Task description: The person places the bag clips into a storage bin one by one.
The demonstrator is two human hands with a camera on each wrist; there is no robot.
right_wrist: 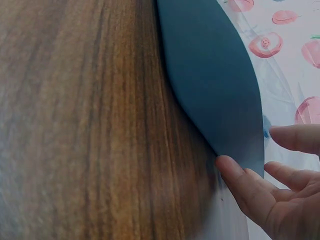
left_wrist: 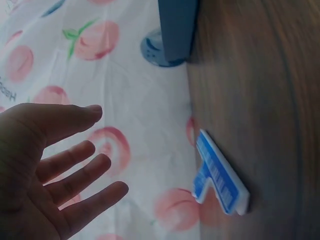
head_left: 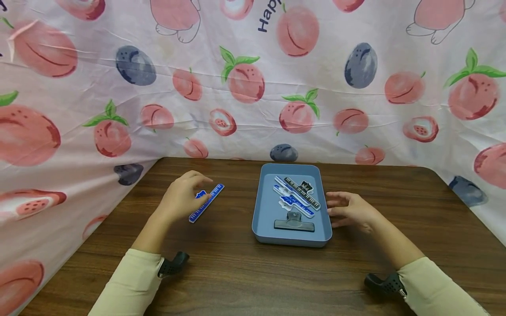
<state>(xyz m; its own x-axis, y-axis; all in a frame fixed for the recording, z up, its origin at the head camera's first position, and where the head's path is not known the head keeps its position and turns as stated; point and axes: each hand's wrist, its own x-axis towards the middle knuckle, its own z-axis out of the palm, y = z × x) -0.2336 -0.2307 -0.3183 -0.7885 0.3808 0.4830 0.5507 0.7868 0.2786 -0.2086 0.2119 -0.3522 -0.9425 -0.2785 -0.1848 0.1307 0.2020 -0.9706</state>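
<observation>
My left hand (head_left: 181, 196) hovers beside a blue and white clip (head_left: 206, 203) lying on the table. In the left wrist view its fingers (left_wrist: 82, 172) are spread, with nothing between them, and the clip (left_wrist: 220, 175) lies apart from them. My right hand (head_left: 353, 210) is at the right side of a blue-grey tray (head_left: 292, 241). Fingertips touch the tray's wall (right_wrist: 215, 75) in the right wrist view, without gripping it. Inside the tray are blue and white clips (head_left: 294, 202), a black and white striped clip (head_left: 302, 193) and a dark grey clip (head_left: 294, 223).
The dark wooden table (head_left: 229, 272) carries the tray right of centre and the loose clip to its left. A white cloth (head_left: 245, 140) printed with peaches hangs behind the table and along its sides.
</observation>
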